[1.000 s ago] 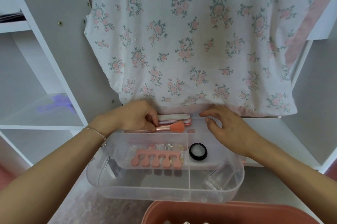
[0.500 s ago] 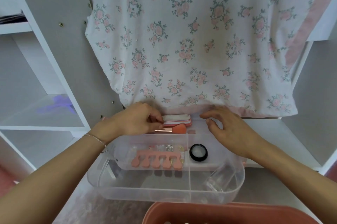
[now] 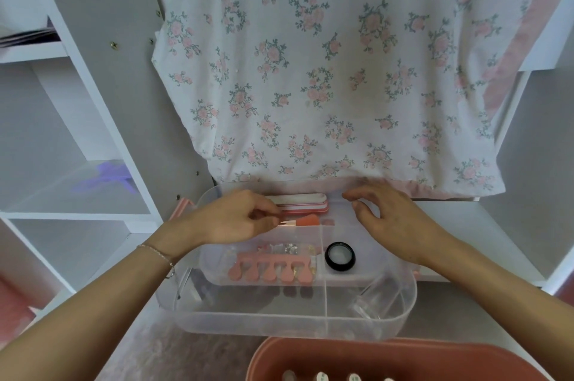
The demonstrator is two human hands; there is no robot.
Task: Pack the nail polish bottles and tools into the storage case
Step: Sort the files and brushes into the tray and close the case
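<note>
A clear plastic storage case point(image 3: 289, 318) lies on the white shelf in front of me. In its far compartment my left hand point(image 3: 230, 219) pinches the handle of a small pink brush point(image 3: 306, 221), which lies beside stacked nail files point(image 3: 298, 203). My right hand point(image 3: 388, 219) hovers over the case's far right part with fingers loosely spread, holding nothing. A pink toe separator point(image 3: 270, 270) and small glittery pieces fill the middle left section. A round black-rimmed jar point(image 3: 340, 256) is to their right. Bottle tops point(image 3: 320, 376) show in a pink bin point(image 3: 403, 362) at the bottom.
A floral cloth point(image 3: 326, 70) hangs right behind the case. White shelf compartments point(image 3: 77, 210) open to the left and right. A purple object point(image 3: 105, 178) lies on the left shelf. The case's near compartments hold clear dividers.
My left hand has pushed the pink brush a little further right and back into the far compartment. My right hand has stayed hovering near the case's far right rim.
</note>
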